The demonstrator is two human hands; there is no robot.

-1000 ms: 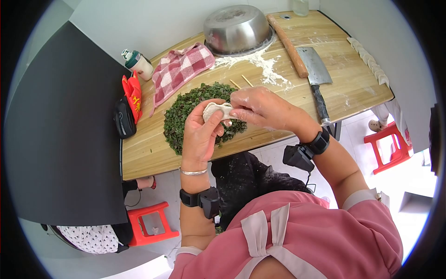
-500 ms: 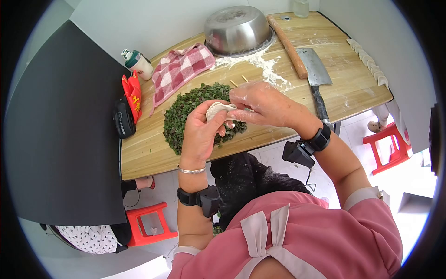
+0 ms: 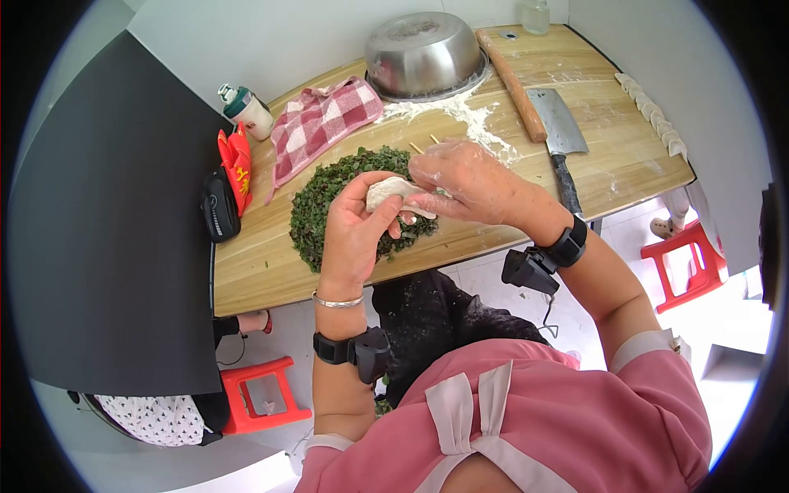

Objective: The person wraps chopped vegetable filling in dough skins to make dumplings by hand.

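Over the heap of chopped greens, a floury white dough wrapper is held between my two hands. My left hand cradles it, thumb across the near side and fingers curled behind. From the right, my right hand pinches the wrapper's edge with its fingertips, its skin dusted with flour. Two thin light chopsticks poke out just beyond the right knuckles; their other ends are hidden by the hand. Any filling inside the wrapper is hidden.
An upturned steel basin stands at the back amid spilled flour. Right of it lie a rolling pin, a cleaver and a row of dumplings. A checked cloth, bottle and black case are left.
The wrapper has turned slightly in my fingers, and more of its pale edge shows below the right fingertips. Both hands have otherwise barely moved.
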